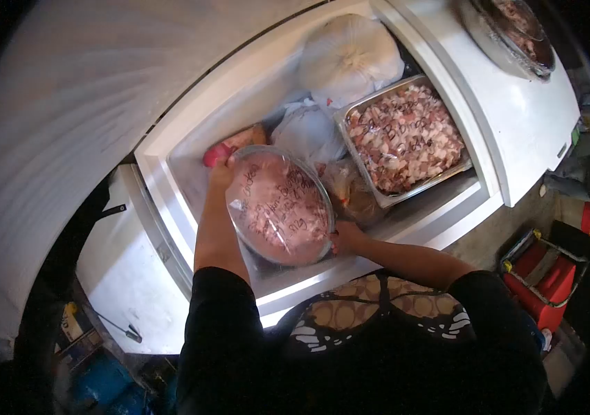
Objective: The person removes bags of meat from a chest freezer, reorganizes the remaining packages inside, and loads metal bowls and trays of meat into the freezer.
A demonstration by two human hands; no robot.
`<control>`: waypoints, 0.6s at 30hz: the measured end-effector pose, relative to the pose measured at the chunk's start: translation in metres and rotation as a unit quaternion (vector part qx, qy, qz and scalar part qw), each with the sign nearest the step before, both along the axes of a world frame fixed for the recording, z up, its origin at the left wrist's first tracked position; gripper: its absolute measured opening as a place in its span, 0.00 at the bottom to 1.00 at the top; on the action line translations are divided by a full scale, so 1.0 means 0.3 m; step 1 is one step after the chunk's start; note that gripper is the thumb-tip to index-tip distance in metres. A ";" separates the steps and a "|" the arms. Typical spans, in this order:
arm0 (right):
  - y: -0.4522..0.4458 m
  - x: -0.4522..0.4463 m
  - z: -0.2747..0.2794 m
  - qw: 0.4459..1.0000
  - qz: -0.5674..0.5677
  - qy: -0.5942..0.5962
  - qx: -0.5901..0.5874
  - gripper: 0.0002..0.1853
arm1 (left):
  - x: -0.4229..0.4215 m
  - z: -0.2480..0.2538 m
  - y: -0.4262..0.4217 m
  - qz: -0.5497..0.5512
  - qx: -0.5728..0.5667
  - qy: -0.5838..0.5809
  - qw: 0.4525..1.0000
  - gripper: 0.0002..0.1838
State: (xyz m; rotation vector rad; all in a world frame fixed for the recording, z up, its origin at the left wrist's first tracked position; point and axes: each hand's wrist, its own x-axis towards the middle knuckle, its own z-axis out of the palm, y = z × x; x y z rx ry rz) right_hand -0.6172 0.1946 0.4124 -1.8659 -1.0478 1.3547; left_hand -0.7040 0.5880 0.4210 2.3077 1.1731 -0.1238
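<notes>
A round container of pinkish meat (pixel 281 207), covered in clear wrap with dark handwriting, is held level inside the open white chest freezer (pixel 163 176). My left hand (pixel 221 171) grips its upper left rim, and my right hand (pixel 347 240) grips its lower right rim. The fingers of both hands are partly hidden by the rim. Just beyond my left hand lies a pink and tan packet (pixel 236 144). Right of the container is a plastic bag with brownish contents (pixel 351 190).
A rectangular metal tray of diced meat (pixel 405 138) sits in the freezer's right part, beside a large tied white bag (pixel 350 59) and a smaller whitish bag (pixel 307 130). A round pot (pixel 509 34) stands on the white surface at upper right. A red container (pixel 540 283) is at lower right.
</notes>
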 end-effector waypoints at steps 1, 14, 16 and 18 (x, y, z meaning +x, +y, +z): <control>0.012 -0.020 -0.005 0.999 0.011 -0.001 -0.053 0.20 | -0.022 0.000 0.003 -0.008 0.005 -0.022 1.000 0.22; 0.051 0.045 0.100 0.989 0.099 -0.048 -0.094 0.21 | -0.032 -0.053 0.104 -0.111 0.033 0.086 0.990 0.20; 0.058 0.077 0.067 0.978 0.174 -0.058 -0.101 0.22 | 0.129 0.138 0.072 -0.177 -0.015 0.123 0.976 0.19; 0.065 0.130 0.084 0.968 0.223 -0.069 -0.089 0.22 | 0.299 0.285 -0.011 -0.206 0.044 0.049 0.976 0.19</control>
